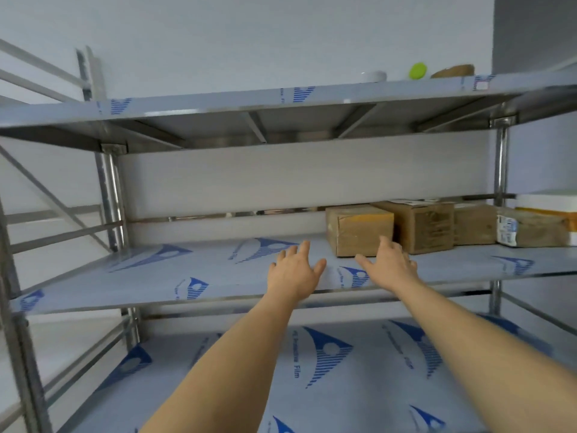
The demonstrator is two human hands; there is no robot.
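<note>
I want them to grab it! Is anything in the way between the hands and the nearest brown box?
Nothing visible is. The left hand and right hand reach open toward the brown box, with only bare shelf between.

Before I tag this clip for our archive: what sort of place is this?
Most likely a storeroom. A steel rack with shelves under blue-printed protective film stands against a plain wall, and cardboard boxes sit in a row on its middle shelf. The left hand and right hand reach open toward them.
</note>
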